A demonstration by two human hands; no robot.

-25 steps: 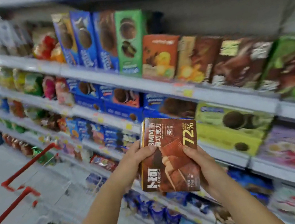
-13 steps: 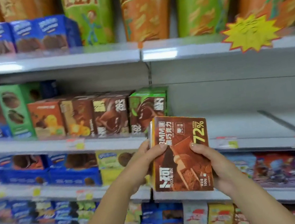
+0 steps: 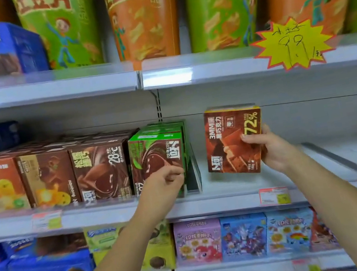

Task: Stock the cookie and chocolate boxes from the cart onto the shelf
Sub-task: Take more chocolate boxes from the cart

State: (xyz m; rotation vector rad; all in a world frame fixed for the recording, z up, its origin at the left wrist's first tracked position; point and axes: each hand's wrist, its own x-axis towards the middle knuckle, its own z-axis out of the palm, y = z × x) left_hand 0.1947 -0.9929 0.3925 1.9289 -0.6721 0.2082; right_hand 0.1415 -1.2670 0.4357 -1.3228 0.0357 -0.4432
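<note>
My right hand grips a brown 72% chocolate box by its right edge and holds it upright and slightly tilted over the bare right part of the middle shelf. My left hand is off that box, its fingers loosely curled in front of the lower right corner of a green chocolate box; whether it touches that box I cannot tell. The green box ends a row of brown and orange chocolate boxes. The cart is out of view.
A grey divider stands just right of the green box, and a second divider rail lies further right. Tall chip tubes fill the shelf above, with a yellow star price tag. Cookie boxes line the shelf below.
My left hand let go of the brown box and moved left to the green box. My right hand alone carried the brown box up and right onto the shelf's bare section. The view came closer.
</note>
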